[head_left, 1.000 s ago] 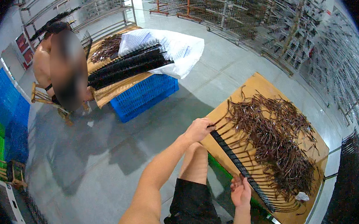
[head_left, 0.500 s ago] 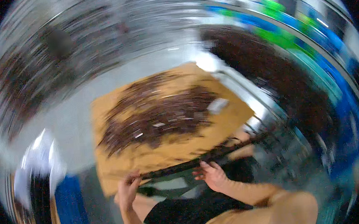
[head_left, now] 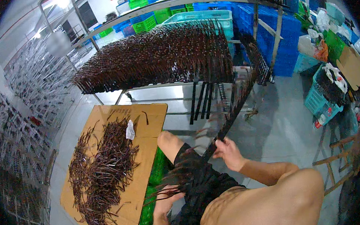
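At the far left, silvery racks (head_left: 38, 78) are standing. Nearer, a cardboard-topped counter (head_left: 156, 114) is resting over green crates (head_left: 146, 218) and is carrying a loose pile of dark brown strands (head_left: 107, 166), with a white scrap (head_left: 130, 130) lying at its far right side. To the right of this counter, near the person, the left hand (head_left: 167, 201) is reaching below a long black strip (head_left: 227, 126), thin strands crossing over it; I cannot tell whether it is grasping them. In the far middle, a metal frame (head_left: 177, 85) is bearing a dense row of dark fringed strips (head_left: 158, 56). The long black strip is slanting from above the black shorts (head_left: 220, 179) toward the far right, and the right hand (head_left: 230, 154) is grasping it. Farther right, blue crates (head_left: 283, 47) are standing stacked, and nearer is standing a wooden stool (head_left: 330, 167).
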{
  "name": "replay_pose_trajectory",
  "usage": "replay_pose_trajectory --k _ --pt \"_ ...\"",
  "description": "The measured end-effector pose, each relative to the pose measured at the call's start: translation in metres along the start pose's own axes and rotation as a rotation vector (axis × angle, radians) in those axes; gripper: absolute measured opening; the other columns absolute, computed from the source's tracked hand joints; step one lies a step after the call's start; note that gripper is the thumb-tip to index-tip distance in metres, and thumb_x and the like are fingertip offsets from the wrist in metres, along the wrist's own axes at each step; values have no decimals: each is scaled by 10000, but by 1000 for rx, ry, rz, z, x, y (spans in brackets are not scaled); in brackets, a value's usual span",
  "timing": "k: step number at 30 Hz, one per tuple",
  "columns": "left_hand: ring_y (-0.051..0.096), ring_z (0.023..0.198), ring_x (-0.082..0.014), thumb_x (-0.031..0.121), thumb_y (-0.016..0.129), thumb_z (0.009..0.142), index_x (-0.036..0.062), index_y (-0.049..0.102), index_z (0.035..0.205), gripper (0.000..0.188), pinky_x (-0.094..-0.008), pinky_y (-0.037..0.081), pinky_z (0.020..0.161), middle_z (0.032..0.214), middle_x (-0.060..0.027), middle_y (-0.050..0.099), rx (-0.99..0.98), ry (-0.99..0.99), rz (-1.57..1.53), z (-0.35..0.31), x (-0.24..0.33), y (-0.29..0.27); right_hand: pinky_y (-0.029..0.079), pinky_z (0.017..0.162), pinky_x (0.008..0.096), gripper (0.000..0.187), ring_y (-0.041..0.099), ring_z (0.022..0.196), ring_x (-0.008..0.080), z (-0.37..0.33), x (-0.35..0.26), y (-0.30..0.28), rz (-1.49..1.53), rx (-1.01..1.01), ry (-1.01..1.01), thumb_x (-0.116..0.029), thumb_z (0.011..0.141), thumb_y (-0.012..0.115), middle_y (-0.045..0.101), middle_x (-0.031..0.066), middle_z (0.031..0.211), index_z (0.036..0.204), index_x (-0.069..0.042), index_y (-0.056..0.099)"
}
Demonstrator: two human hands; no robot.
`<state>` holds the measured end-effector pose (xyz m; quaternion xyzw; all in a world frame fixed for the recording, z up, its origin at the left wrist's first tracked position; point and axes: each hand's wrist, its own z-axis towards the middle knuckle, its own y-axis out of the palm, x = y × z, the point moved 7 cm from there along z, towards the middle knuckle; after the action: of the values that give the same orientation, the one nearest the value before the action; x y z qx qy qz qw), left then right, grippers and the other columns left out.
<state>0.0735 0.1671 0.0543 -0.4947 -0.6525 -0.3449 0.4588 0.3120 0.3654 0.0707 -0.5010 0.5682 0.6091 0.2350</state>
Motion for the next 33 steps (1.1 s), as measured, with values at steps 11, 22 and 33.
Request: replay_pose_trajectory --k 11,22,33 --pt "599 1019 -174 82 744 814 24 551 1217 450 -304 486 890 1198 -95 599 -427 420 -27 64 89 221 484 484 331 187 580 575 190 152 -159 -111 111 287 -281 -250 972 456 628 78 762 1016 -75 503" --pt "626 877 -207 217 489 953 -21 653 979 290 -315 492 783 1005 -124 680 373 -151 -67 66 -9 -53 513 760 386 334 607 898 273 474 -203 -326 94 -149 -102 -305 979 443 616 163 1048 1096 -23 578" --pt "568 872 -188 397 400 989 27 659 1090 463 -315 448 766 974 -91 642 577 -325 -14 3 -78 -119 432 838 391 451 508 1068 225 487 -176 -273 -166 291 -90 -410 959 482 535 71 1185 1209 -36 519"
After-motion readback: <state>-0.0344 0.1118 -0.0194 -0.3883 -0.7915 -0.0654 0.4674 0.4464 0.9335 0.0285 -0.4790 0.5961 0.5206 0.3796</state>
